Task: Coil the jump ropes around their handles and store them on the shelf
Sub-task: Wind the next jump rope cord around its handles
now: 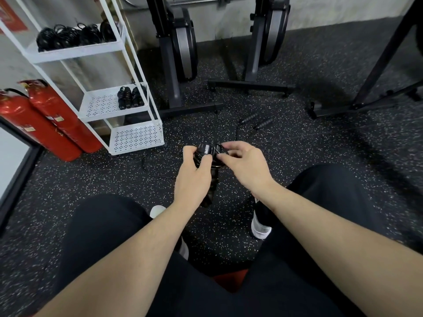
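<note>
My left hand (193, 179) grips a black jump rope (207, 156) by its handles, fingers curled round them, held low between my knees above the floor. Rope is glossy black, several turns already wound near the handle tops; handle ends hang down below my palm. My right hand (246, 165) pinches the cord just beside the coil, thumb and forefinger closed on it. Loose cord (148, 167) trails off left onto the floor.

A second jump rope (256, 121) lies uncoiled on the floor ahead, foam handles side by side. Floor (320, 156) is black rubber with white flecks.

White metal shelf (135, 138) stands left: coiled ropes (73, 37) on the top tier, two bundles (130, 97) on the middle one. Two red fire extinguishers (45, 120) lean beside it. Rowing machines (183, 42) stand upright against the wall.
</note>
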Demonstrator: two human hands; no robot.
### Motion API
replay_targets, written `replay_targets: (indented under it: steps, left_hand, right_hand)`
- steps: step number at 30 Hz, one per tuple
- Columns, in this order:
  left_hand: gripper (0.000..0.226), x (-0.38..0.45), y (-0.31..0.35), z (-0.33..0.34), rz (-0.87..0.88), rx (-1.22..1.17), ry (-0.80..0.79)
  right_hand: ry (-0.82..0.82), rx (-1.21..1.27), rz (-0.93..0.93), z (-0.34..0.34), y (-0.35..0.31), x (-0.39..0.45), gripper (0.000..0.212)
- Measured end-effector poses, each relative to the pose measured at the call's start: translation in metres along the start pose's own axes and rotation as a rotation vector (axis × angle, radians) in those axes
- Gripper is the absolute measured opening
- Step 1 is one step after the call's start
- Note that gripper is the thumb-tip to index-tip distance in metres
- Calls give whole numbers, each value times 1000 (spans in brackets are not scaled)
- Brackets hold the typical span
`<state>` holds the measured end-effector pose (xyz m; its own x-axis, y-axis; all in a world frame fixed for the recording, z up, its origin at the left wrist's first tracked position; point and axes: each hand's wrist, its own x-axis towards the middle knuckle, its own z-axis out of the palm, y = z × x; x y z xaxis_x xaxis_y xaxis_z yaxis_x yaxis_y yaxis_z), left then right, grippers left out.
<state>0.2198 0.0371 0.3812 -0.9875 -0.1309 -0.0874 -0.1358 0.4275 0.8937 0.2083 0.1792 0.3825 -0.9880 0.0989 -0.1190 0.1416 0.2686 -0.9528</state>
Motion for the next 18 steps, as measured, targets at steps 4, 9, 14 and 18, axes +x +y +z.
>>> replay_targets:
  steps: [4, 9, 14, 18]
  left_hand:
    - [8, 0, -1, 0, -61, -79, -11]
    - [12, 1, 2, 0, -100, -164, -45]
    - [12, 6, 1, -5, -293, -410, -228]
    - [12, 13, -2, -12, -309, -360, -311]
  right_hand:
    - [-16, -97, -50, 3, -1, -1, 18]
    - [-47, -60, -61, 0, -3, -1, 13]
    - [-114, 32, -64, -12, -4, 1, 15]
    - [-145, -94, -100, -11, -5, 2, 14]
